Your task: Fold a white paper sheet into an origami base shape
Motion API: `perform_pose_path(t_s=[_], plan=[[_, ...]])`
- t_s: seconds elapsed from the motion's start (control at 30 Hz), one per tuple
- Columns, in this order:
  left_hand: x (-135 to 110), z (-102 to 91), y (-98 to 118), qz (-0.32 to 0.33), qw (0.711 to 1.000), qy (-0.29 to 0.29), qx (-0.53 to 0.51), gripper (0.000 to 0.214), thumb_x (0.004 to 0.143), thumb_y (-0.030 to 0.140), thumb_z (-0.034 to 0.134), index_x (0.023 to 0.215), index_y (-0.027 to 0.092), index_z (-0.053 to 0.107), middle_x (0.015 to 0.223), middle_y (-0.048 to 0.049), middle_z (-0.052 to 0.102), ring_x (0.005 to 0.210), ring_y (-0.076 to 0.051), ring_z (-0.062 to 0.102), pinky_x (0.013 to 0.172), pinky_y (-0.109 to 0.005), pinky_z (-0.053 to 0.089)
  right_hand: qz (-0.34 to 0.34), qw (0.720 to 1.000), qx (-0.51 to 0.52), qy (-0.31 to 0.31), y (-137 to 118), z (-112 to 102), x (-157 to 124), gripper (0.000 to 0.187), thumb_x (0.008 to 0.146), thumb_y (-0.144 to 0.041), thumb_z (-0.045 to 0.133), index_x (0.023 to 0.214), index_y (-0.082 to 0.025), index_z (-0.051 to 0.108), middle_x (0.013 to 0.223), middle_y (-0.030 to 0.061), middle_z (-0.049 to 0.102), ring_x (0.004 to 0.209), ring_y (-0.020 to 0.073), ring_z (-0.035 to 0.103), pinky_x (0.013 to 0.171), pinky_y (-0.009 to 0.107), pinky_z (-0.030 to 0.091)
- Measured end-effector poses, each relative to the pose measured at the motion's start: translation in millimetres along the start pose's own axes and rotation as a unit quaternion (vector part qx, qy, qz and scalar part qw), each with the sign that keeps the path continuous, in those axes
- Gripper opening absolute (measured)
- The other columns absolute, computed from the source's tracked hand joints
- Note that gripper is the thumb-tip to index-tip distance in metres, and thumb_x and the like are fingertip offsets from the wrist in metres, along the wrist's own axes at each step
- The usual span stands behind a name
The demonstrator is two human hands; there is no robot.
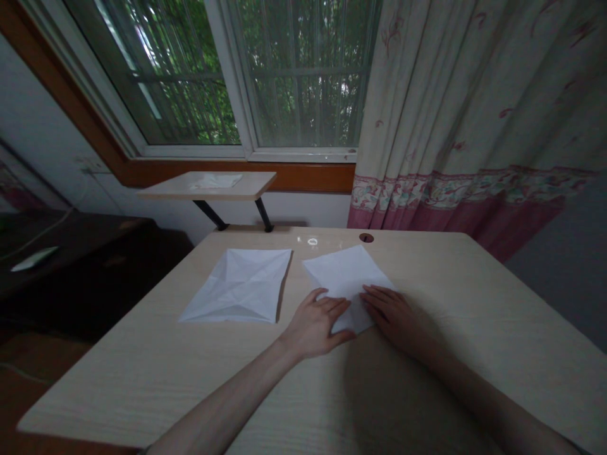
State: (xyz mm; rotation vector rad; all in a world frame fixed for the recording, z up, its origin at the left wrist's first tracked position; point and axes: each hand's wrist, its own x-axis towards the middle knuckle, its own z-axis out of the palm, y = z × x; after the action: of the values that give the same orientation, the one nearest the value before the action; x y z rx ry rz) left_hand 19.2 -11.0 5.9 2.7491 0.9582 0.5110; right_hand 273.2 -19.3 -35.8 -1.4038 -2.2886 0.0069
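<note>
A white sheet of paper (pixel 348 268) lies flat on the table, turned at an angle. My left hand (pixel 317 322) rests on its near left part, fingers stretched out and the thumb apart. On the paper's right side lies my right hand (pixel 391 316), flat, with its fingers extended and close together. A narrow strip of paper shows between the two hands; both cover part of its near edges. To the left is a second white paper (pixel 239 284), squarish, with crossing crease lines and slightly raised edges. Neither hand touches that one.
The pale wood table (pixel 237 385) has a round cable hole (pixel 366 238) near its back edge. A small raised shelf (pixel 256 186) on black legs holds a crumpled white paper (pixel 218 181). Behind are a window (pixel 303 82) and a patterned curtain (pixel 427 126). A dark surface (pixel 118 240) stands left.
</note>
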Motion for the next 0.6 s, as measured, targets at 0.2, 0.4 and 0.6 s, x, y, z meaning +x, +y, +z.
perform_pose_path(t_s=[0.2, 0.4, 0.6], plan=[[-1, 2.8, -2, -0.019, 0.999, 0.014, 0.033, 0.066, 0.092, 0.066, 0.049, 0.137, 0.018, 0.054, 0.133, -0.01, 0.065, 0.123, -0.024, 0.061, 0.118, -0.046, 0.027, -0.004, 1.0, 0.016, 0.011, -4, -9, 2, 0.033, 0.098, -0.023, 0.047, 0.122, -0.026, 0.07, 0.126, 0.0054, 0.07, 0.114, 0.0251, 0.065, 0.102, 0.049, 0.051], [-1, 7.8, -6, -0.027, 0.996, 0.017, 0.086, 0.077, 0.091, 0.073, 0.042, 0.139, 0.014, 0.052, 0.139, -0.0139, 0.06, 0.13, -0.026, 0.055, 0.12, -0.048, 0.025, -0.014, 0.999, 0.043, -0.004, -9, -15, 4, 0.03, 0.099, -0.025, 0.049, 0.12, -0.025, 0.07, 0.123, 0.0052, 0.072, 0.106, 0.0239, 0.067, 0.097, 0.047, 0.054], [-2, 12.0, -11, -0.01, 0.994, 0.031, 0.108, 0.066, 0.096, 0.065, 0.041, 0.135, 0.014, 0.055, 0.136, -0.0143, 0.062, 0.129, -0.026, 0.056, 0.12, -0.049, 0.025, -0.028, 0.996, 0.067, -0.041, -9, -9, 2, 0.035, 0.098, -0.028, 0.049, 0.129, -0.025, 0.066, 0.134, 0.0056, 0.065, 0.13, 0.0264, 0.055, 0.112, 0.056, 0.041]])
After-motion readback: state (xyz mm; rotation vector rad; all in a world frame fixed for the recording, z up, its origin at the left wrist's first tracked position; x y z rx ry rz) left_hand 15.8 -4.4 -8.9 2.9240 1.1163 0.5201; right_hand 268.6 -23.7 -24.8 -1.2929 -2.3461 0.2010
